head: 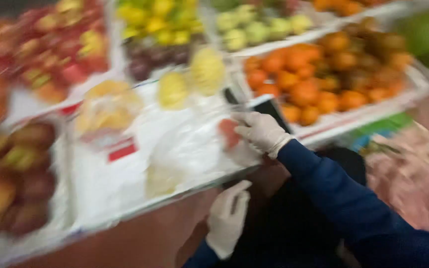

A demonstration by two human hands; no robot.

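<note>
Motion blur softens the whole view. My right hand, in a white glove with a blue sleeve, rests with curled fingers on a white tray covered with clear plastic. A red piece of fruit lies right by its fingers. Whether the hand grips anything is unclear. My left hand, also gloved, is lower down, its fingers pointing up at the tray's front edge and holding nothing. Yellow cut fruit pieces and a bag of yellow fruit sit at the back of the tray.
Fruit crates surround the tray: oranges at right, red and yellow apples at back left, reddish fruit at left, yellow fruit, pale green fruit and dark grapes behind. A red label lies on the tray.
</note>
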